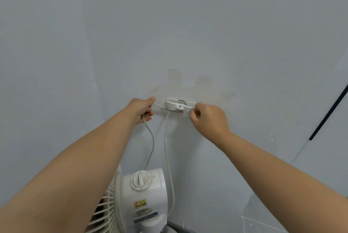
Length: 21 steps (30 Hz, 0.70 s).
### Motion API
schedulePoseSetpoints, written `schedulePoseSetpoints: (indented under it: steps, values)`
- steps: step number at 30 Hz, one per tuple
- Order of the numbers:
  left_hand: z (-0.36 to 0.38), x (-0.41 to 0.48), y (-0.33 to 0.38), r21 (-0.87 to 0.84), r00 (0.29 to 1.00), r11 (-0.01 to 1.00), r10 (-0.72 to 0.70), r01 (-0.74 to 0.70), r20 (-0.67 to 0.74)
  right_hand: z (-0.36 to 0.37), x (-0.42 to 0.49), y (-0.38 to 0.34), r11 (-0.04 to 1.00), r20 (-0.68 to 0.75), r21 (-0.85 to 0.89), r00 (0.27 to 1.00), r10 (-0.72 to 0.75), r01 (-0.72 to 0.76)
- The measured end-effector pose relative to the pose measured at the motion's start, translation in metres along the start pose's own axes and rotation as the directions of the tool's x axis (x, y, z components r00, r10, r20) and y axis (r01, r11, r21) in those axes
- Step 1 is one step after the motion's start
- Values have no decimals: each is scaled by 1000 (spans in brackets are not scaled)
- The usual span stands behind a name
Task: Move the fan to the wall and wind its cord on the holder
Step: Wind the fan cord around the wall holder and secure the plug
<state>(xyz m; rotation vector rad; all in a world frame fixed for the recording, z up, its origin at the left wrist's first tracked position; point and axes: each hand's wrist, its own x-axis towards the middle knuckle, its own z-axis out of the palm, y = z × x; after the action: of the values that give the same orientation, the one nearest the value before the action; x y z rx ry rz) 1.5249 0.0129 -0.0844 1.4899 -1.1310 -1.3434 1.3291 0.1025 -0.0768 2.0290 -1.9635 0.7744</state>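
Cord is being wound on the holder, mounted on the wall at 12 o'clock from the fan; the fan is standing at 6 o'clock, close against the wall. The cord is being gripped by the curled fingers of the left hand at 9 o'clock of the holder, while the holder's 3 o'clock arm is being pinched by the right hand; whether cord is also being trapped there cannot be told. For a neat turn, light tension is being recommended, with slack being fed from the left, each lap being seated behind both arms, and the holder being steadied. The holder's long axis is lying from 9 to 3 o'clock, its right end dipping slightly; two cord strands are hanging toward 6 o'clock, and the fan's grille is pointing toward 9 o'clock.
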Motion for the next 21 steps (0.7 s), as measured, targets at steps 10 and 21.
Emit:
schedulePoseSetpoints:
  steps: [10, 21]
  values:
    - [8, 6, 14, 144, 955, 968, 230, -204, -188, 3, 34, -17, 993, 75, 100, 994, -74, 67]
    - [3, -3, 45, 30, 980, 983, 177, -180, 90, -4, 42, -16, 974, 188, 13, 956, -225, 226]
